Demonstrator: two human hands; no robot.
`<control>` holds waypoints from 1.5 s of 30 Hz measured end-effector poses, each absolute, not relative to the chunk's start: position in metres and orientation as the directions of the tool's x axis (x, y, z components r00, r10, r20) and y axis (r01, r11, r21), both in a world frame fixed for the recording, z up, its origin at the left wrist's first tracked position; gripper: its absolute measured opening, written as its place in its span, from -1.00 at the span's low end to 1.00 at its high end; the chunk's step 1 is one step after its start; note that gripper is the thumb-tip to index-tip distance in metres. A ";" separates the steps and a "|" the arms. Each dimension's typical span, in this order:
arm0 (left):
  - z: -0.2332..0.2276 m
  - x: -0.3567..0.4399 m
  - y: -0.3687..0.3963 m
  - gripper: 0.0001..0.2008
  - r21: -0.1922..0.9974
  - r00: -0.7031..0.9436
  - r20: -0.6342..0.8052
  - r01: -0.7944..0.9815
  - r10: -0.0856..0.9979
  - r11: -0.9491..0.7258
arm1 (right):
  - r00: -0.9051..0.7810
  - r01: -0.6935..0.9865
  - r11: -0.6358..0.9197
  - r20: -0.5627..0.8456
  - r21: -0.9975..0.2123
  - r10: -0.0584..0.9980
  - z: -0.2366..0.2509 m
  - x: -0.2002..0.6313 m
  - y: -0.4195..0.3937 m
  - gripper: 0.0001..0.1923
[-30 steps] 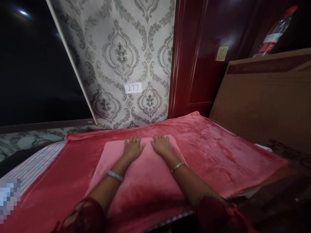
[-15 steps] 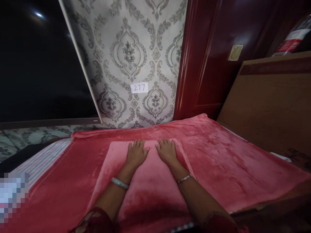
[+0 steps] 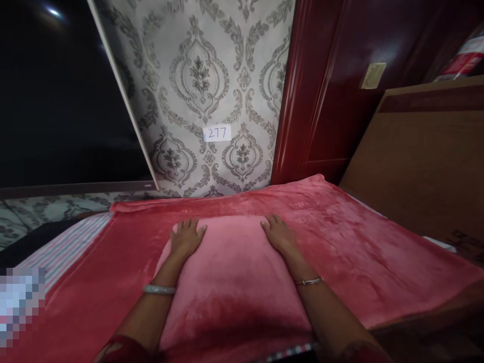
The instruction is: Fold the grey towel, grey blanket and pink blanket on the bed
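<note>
A pink plush blanket [image 3: 363,252] is spread over a flat surface, with a lighter pink folded section [image 3: 230,257] lying in its middle and reaching toward me. My left hand [image 3: 186,238] rests on the far left corner of that section, palm down with fingers spread. On the far right corner lies my right hand [image 3: 279,233], also flat with the fingers stretched out. Neither hand grasps anything. The near end of the section is in dark shadow.
A striped cloth [image 3: 71,242] shows at the left under the blanket. A dark screen [image 3: 68,101] hangs at left. Patterned wallpaper [image 3: 200,75] bears a paper label [image 3: 217,133]. To the right stand a cardboard box [image 3: 423,151] and a bottle [image 3: 463,60].
Both hands have slid apart across the folded section, the left one toward its left edge and the right one toward its right edge. The view has shifted slightly.
</note>
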State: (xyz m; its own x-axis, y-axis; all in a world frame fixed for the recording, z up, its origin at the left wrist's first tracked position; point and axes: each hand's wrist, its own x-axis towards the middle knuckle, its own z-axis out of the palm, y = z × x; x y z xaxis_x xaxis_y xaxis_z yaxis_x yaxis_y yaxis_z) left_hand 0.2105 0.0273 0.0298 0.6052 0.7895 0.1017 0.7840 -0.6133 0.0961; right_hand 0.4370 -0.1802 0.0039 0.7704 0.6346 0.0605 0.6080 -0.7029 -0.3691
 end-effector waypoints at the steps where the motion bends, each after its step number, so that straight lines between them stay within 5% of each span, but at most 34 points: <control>1: 0.027 0.210 0.028 -0.38 0.128 0.598 0.104 0.784 0.794 -0.607 | 0.775 0.602 -0.708 0.059 -0.370 0.629 0.001 0.437 -0.180 -0.44; 7: 0.014 0.209 0.041 -0.41 0.274 0.584 0.137 0.754 0.800 -0.597 | 0.775 0.607 -0.697 0.088 -0.382 0.626 -0.004 0.438 -0.177 -0.45; 27: 0.036 0.196 0.031 -0.34 0.271 0.589 0.150 0.748 0.794 -0.606 | 0.734 0.629 -0.645 0.059 -0.434 0.676 0.006 0.443 -0.196 -0.42; 32: 0.025 0.123 0.024 -0.33 0.376 0.709 0.366 0.480 0.603 -0.793 | 0.633 0.667 -0.452 0.132 -0.593 0.763 -0.020 0.458 -0.264 -0.35; 37: 0.007 0.016 -0.021 -0.43 0.271 0.738 0.512 0.347 0.440 -0.898 | 0.664 0.641 -0.265 0.348 -0.720 0.662 -0.042 0.432 -0.359 -0.31; 41: -0.010 -0.015 -0.058 -0.23 0.052 0.781 0.547 0.328 0.301 -0.943 | 0.476 0.847 -0.208 0.521 -0.490 0.708 -0.033 0.380 -0.396 -0.31; 45: -0.028 -0.004 -0.064 -0.22 -0.064 0.849 0.496 0.241 0.179 -0.968 | 0.293 0.935 -0.161 0.436 -0.316 0.851 -0.037 0.355 -0.395 -0.36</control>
